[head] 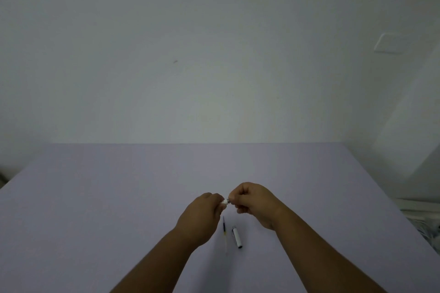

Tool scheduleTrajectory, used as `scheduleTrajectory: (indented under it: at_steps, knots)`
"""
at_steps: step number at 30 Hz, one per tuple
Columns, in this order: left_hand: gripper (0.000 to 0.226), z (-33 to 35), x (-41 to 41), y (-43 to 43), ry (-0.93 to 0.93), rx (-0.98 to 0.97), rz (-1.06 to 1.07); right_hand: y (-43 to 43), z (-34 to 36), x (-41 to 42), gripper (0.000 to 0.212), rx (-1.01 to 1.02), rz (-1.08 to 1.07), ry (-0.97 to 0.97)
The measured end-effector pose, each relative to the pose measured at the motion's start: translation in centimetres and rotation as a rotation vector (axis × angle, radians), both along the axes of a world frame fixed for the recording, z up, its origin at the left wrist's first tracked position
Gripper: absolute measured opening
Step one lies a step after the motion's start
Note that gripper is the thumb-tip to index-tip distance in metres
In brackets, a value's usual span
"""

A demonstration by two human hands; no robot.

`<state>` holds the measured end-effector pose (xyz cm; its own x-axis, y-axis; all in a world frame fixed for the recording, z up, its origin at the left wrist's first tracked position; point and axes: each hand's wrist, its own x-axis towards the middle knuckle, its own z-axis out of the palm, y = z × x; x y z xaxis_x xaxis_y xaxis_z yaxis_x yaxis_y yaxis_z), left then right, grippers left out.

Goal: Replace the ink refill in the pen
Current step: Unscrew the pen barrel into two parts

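Forearms: both of mine reach in from the bottom edge, bare, angling toward each other above the table [95,197].
Pen cap: a white pen cap [237,237] lies flat on the table between my 2 wrists, its dark open end toward me and its clip on the left side.
Ink refill: a thin ink refill [224,233] lies just left of the cap, close beside it but apart from it, roughly parallel; its far part is dark, its near part pale and hard to make out against the table.
Left hand: my left hand [202,211] is curled closed, its fingertips pinching the white end of the pen [226,202].
Right hand: my right hand [256,202] is closed into a loose fist, thumb and fingers pinched on the other end of the same pen.
Pen: held up off the table between my 2 hands, above the refill and cap; only a short white and metallic bit shows in the gap between my fingertips, the rest hidden in my hands.
Joint: I cannot tell whether the 2 parts of the pen are screwed together or separated.
Table: a plain lavender surface, running back to a pale wall [214,54].
Wall plate: a white plate [390,43] sits on the wall at the upper right.
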<state>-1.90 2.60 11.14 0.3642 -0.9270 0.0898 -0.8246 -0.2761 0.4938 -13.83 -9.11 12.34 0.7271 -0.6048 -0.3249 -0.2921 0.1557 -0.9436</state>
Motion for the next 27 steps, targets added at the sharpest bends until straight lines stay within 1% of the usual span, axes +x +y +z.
scheduleTrajectory:
  at_steps: [2, 4, 6, 7, 10, 12, 13, 14, 15, 16, 17, 19, 21, 22, 23, 24, 25, 26, 27]
  knots:
    - [0.03, 0.0, 0.0, 0.0, 0.003, -0.002, 0.006, -0.1, 0.0, 0.0, 0.01, 0.037, 0.024, -0.055]
    - [0.03, 0.0, 0.1, 0.0, 0.004, -0.011, 0.014, 0.1, 0.2, 0.0, 0.006, 0.083, 0.03, -0.046]
    - [0.03, 0.1, 0.0, 0.0, 0.002, -0.016, 0.019, 0.4, 0.3, 0.1, 0.025, 0.075, 0.001, 0.014]
    - [0.03, 0.2, 0.0, 0.0, 0.001, -0.016, 0.018, 0.3, 0.0, 0.2, 0.025, 0.039, -0.007, 0.024]
    - [0.031, 0.2, -0.1, 0.1, 0.004, -0.007, 0.019, 0.4, -0.2, 0.1, 0.005, 0.018, -0.012, -0.055]
    - [0.03, 0.2, -0.1, 0.2, 0.003, -0.005, 0.022, 0.4, -0.1, 0.0, 0.012, 0.064, 0.005, -0.109]
    - [0.03, 0.2, -0.1, 0.3, 0.002, -0.008, 0.025, 0.4, -0.2, 0.0, 0.009, 0.078, 0.01, -0.095]
    - [0.029, 0.2, -0.1, 0.3, 0.001, -0.012, 0.028, 0.6, 0.3, -0.1, 0.012, 0.093, 0.008, -0.066]
    - [0.029, 0.2, -0.1, 0.4, -0.001, -0.016, 0.031, 0.6, 0.3, -0.1, 0.024, 0.075, 0.002, -0.024]
    - [0.029, 0.2, -0.2, 0.4, -0.004, -0.019, 0.031, 0.6, 0.4, -0.2, 0.032, 0.054, -0.008, 0.016]
    - [0.029, 0.3, -0.2, 0.4, -0.006, -0.02, 0.03, 0.6, 0.3, -0.3, 0.03, 0.019, -0.013, 0.023]
    - [0.029, 0.3, -0.3, 0.4, -0.005, -0.014, 0.025, 0.6, 0.1, -0.4, 0.005, 0.003, -0.009, -0.021]
    - [0.029, 0.3, -0.4, 0.4, 0.001, -0.013, 0.03, 0.5, 0.0, -0.4, 0.018, 0.037, 0.006, -0.095]
    - [0.029, 0.3, -0.4, 0.5, 0.004, -0.017, 0.033, 0.7, 0.4, -0.5, 0.019, 0.058, 0.01, -0.098]
    - [0.029, 0.2, -0.4, 0.5, 0.004, -0.024, 0.034, 0.8, 0.5, -0.5, 0.012, 0.066, 0.018, -0.071]
    - [0.029, 0.2, -0.4, 0.5, 0.002, -0.029, 0.034, 1.0, 0.8, -0.6, 0.01, 0.068, 0.019, -0.036]
    - [0.029, 0.3, -0.4, 0.5, -0.001, -0.033, 0.033, 1.0, 0.7, -0.5, 0.019, 0.046, 0.018, 0.003]
    - [0.029, 0.3, -0.5, 0.5, -0.003, -0.033, 0.031, 1.1, 0.8, -0.6, 0.022, 0.014, 0.007, 0.029]
    - [0.029, 0.4, -0.5, 0.5, -0.004, -0.032, 0.031, 1.0, 0.6, -0.6, 0.015, -0.013, -0.002, 0.022]
